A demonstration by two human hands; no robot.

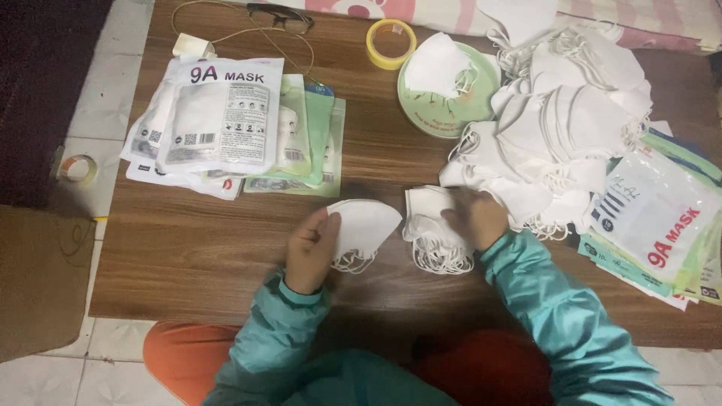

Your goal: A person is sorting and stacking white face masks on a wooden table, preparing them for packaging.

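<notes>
Near bottom of frame, teal sleeves reach onto a low wooden table (188, 248). Left hand (310, 250), centre frame, pinches the edge of a folded white mask (366, 227) lying flat on the wood, loops hanging off its lower edge. Right hand (477, 218), just right of centre, fingers curled, rests on a small stack of masks (434, 234), gripping the top ones; exact hold is hard to tell. Single mask and stack lie just beside each other, apart. Right of that, a big loose heap of white masks (571, 128). Far right edge, empty printed pouches (654, 225) fanned out. Upper left, packed pouches (226, 120) in a pile. Top centre, a green round tin (421, 113) with one mask on it, yellow tape roll (390, 43), glasses (280, 16).
</notes>
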